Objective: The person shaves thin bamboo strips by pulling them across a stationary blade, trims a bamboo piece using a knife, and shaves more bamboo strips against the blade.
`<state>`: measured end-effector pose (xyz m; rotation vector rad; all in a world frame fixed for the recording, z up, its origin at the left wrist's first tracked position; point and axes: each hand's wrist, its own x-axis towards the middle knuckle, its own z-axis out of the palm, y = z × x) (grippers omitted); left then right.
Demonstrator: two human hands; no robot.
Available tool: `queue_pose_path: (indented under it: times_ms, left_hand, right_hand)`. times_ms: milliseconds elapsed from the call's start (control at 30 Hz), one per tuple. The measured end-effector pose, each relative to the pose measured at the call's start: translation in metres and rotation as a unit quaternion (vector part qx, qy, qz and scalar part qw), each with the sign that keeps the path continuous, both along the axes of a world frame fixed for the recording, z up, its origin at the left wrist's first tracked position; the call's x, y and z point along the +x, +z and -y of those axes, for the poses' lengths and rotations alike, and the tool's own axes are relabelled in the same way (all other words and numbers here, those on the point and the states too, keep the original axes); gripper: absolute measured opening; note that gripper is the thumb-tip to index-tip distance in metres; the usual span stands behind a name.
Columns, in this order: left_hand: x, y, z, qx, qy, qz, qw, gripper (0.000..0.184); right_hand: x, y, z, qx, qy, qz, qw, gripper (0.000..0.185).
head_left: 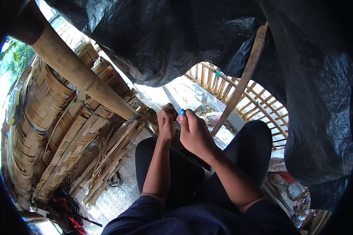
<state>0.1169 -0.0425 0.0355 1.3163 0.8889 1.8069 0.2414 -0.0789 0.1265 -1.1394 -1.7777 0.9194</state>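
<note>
Close together above my knees, both hands are closed. My left hand [166, 122] is curled into a fist with the thumb on top; what it grips, if anything, is hidden. In the fingers of my right hand [195, 132] is a small bright blue object [182, 112], mostly covered by the thumb and fingers, so its kind does not show. A pale narrow strip [171, 96] appears just beyond the hands; whether it joins what I hold, I cannot tell.
Rolled woven bamboo mats [47, 105] and split bamboo strips [110, 172] stand at left, beneath a thick bamboo pole [70, 62]. Black plastic sheeting [176, 35] hangs overhead and at right. A slanted wooden post [243, 78] and bamboo lattice [259, 103] stand ahead.
</note>
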Motion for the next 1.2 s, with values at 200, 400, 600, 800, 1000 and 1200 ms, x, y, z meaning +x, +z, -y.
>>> queue_pose_path:
  times_ms: [200, 400, 600, 800, 1000, 1200]
  left_hand:
    - [0.015, -0.006, -0.005, 0.046, 0.06, 0.048, 0.996, 0.06]
    - [0.013, -0.021, -0.009, 0.016, 0.033, -0.005, 0.999, 0.06]
    - [0.015, -0.003, -0.013, 0.028, -0.022, 0.075, 0.997, 0.071]
    - [-0.016, 0.025, 0.0, -0.086, -0.141, 0.2, 0.966, 0.043]
    - [-0.013, 0.078, 0.018, -0.012, -0.001, 0.106, 0.994, 0.033]
    - [-0.006, 0.071, 0.007, 0.046, 0.171, -0.059, 0.982, 0.041]
  right_hand:
    - [0.01, 0.026, 0.008, -0.004, -0.013, 0.063, 0.998, 0.019]
    - [0.023, 0.028, 0.01, -0.012, -0.009, 0.059, 0.998, 0.019]
    - [0.018, 0.003, -0.004, 0.006, -0.057, -0.002, 0.998, 0.016]
    - [-0.004, -0.04, -0.018, -0.125, -0.16, -0.034, 0.979, 0.036]
    - [-0.015, -0.046, -0.01, -0.334, -0.055, -0.042, 0.94, 0.041]
    - [-0.027, -0.054, -0.014, -0.385, 0.057, 0.026, 0.921, 0.041]
